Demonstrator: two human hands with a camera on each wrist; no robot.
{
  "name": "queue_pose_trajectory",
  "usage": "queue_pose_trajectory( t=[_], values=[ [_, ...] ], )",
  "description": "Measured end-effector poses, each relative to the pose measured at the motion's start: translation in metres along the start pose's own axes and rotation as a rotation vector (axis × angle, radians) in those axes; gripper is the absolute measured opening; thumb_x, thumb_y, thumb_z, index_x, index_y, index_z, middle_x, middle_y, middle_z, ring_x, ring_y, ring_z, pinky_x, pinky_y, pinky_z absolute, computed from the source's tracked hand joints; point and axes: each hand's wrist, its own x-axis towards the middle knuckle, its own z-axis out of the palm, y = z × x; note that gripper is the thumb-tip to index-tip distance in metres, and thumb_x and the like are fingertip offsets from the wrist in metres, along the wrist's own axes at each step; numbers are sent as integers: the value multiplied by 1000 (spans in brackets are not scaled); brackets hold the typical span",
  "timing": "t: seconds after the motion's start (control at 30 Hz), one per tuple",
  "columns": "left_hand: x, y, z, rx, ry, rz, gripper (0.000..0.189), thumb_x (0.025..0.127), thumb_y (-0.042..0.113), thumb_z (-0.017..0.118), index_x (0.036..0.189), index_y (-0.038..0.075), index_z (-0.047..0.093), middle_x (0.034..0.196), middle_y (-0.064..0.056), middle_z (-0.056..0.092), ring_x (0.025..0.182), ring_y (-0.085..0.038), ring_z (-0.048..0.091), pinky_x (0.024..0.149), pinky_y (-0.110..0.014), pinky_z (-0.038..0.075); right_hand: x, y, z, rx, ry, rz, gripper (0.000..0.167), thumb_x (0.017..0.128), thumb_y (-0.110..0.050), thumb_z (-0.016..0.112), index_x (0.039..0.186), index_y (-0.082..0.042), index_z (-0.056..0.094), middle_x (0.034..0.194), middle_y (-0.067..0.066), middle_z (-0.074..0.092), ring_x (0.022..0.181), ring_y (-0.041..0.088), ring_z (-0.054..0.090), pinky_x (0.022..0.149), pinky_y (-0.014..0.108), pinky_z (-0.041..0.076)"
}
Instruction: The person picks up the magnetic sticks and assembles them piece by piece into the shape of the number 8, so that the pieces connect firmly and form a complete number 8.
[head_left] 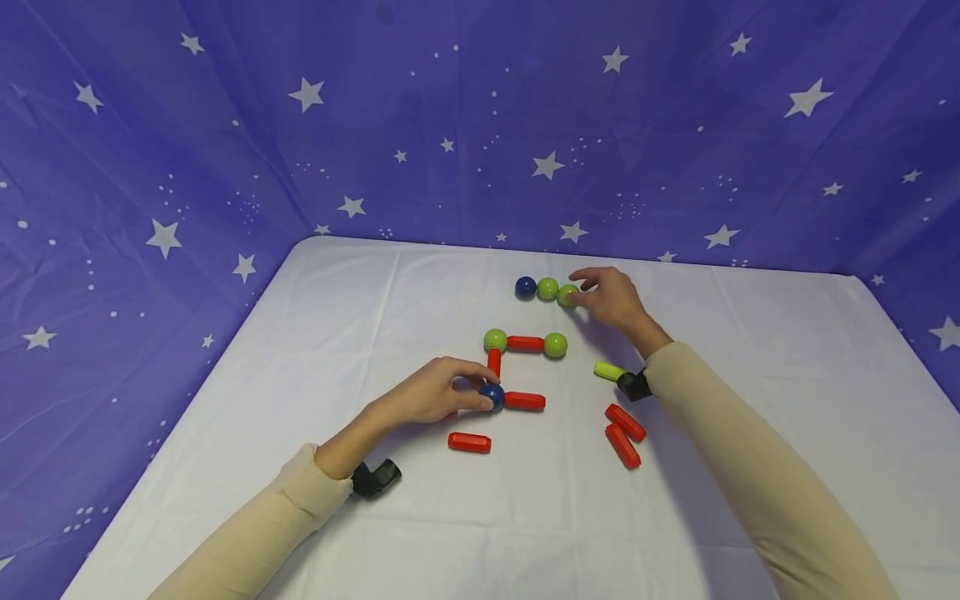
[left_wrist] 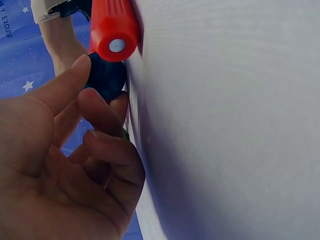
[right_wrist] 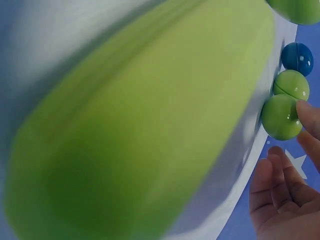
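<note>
My left hand [head_left: 431, 390] pinches a blue ball [head_left: 492, 395] between thumb and fingers. A red rod [head_left: 525, 401] extends right from that ball, and another red rod [head_left: 494, 363] runs up to a green ball [head_left: 495, 340]. From there a third red rod [head_left: 525, 343] leads to a second green ball [head_left: 555, 345]. In the left wrist view, a red magnetic rod [left_wrist: 114, 30] shows its silver end. Farther back, my right hand [head_left: 611, 297] has its thumb at the near-right green ball [head_left: 566, 294] of a short row, its other fingers spread off the ball.
Beside that green ball sit another green ball [head_left: 547, 288] and a blue ball [head_left: 526, 288]. A loose red rod [head_left: 469, 442] lies below my left hand. A yellow-green rod [head_left: 608, 372] and two red rods [head_left: 624, 446] lie right, near my right wrist's black camera [head_left: 634, 385].
</note>
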Motion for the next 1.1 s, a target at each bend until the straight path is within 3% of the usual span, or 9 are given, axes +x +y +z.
queue_pose_trajectory(
  t=[0.37,0.77,1.1],
  values=[
    [0,2,0,-6,2,-14,30,90,21,75,119,16,70,105,2,66,91,-17,57,72,-31,48,2,-1,5,19,13,-22,37,91,-15,71,124,-1,67,115,25,65,109,39,58,90,49,44],
    [-1,1,0,-12,6,-13,30,89,22,75,119,16,70,105,2,65,91,-17,57,72,-30,48,1,1,7,8,7,-7,37,91,-15,70,125,-1,66,115,24,65,109,39,58,91,50,44],
    [-1,1,0,-22,3,-10,31,90,22,75,119,15,70,104,1,65,84,-17,57,65,-29,47,-1,0,6,0,8,17,37,93,-17,68,127,-3,65,117,22,64,104,35,57,87,47,44]
  ],
)
